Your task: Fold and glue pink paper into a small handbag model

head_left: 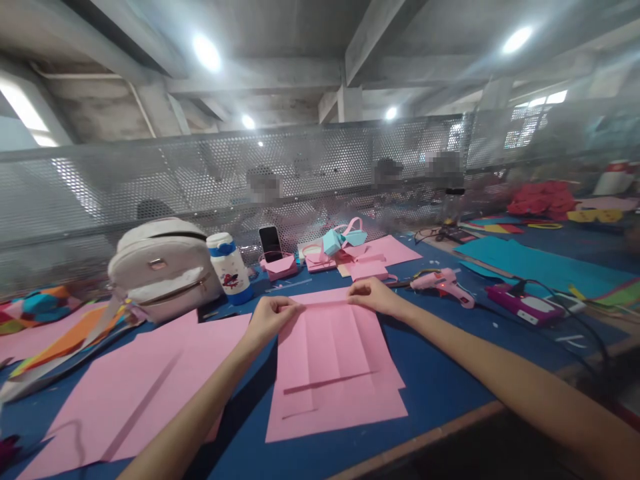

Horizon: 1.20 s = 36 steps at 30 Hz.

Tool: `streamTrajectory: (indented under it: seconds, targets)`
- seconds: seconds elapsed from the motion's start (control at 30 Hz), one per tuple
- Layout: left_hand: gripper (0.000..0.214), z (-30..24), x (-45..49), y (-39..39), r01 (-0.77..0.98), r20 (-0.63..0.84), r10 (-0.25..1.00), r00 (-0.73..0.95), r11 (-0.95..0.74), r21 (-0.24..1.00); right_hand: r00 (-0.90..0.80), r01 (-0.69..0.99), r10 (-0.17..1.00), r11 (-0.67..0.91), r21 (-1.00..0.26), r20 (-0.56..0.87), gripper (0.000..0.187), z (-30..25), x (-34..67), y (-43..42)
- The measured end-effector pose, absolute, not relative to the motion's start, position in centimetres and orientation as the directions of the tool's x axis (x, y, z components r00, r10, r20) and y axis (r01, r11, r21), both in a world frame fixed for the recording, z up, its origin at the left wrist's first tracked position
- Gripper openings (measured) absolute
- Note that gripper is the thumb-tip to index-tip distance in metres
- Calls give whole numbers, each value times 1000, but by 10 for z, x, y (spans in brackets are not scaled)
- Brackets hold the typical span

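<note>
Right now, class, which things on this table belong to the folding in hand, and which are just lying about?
In hand: left hand, right hand, both pinching the top edge of the creased pink sheet.
Lying about: white backpack, bottle, phone, glue gun, spare pink sheets, folded paper pieces.

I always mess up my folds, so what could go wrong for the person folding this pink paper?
1. The left hand and right hand pinch only the far edge of the pink paper. The rest lies loose on the blue table, so it might slide and crease crooked.
2. The glue gun lies close to the right hand. If it is hot, the bare arm could brush it.
</note>
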State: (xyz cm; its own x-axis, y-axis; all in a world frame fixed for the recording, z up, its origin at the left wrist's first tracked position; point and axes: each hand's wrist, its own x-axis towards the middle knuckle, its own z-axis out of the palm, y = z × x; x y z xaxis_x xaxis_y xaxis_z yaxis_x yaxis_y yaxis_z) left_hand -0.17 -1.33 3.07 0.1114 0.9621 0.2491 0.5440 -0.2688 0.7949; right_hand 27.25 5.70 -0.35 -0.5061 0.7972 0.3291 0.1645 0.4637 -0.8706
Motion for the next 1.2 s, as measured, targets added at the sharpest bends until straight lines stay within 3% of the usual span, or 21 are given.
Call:
streamTrajectory:
  seconds: [0.33, 0.67, 0.77, 0.87, 1.0, 1.2]
  targets:
    - [21, 19, -22, 1, 520, 209, 978, 13, -185, 834, -477, 257, 806, 508, -822, 349, 25, -9, 291, 81]
    - [25, 15, -16, -7, 432, 198, 971, -136, -121, 894, -308, 257, 852, 502, -826, 423, 27, -8, 298, 87]
    - [23, 16, -17, -7, 428, 166, 980, -106, -105, 897, -268, 252, 828, 553, -794, 492, 28, -2, 293, 78]
    - [20, 10, -5, -11, 432, 98, 995, -4, -86, 898, -332, 258, 768, 633, -730, 548, 25, 4, 281, 59]
    - [22, -1, 22, -23, 431, 59, 994, 94, -95, 898, -524, 273, 666, 722, -636, 531, 7, 5, 263, 32]
    - [25, -5, 40, -35, 407, 116, 988, 106, -150, 901, -609, 270, 631, 735, -622, 480, 14, 2, 246, 13]
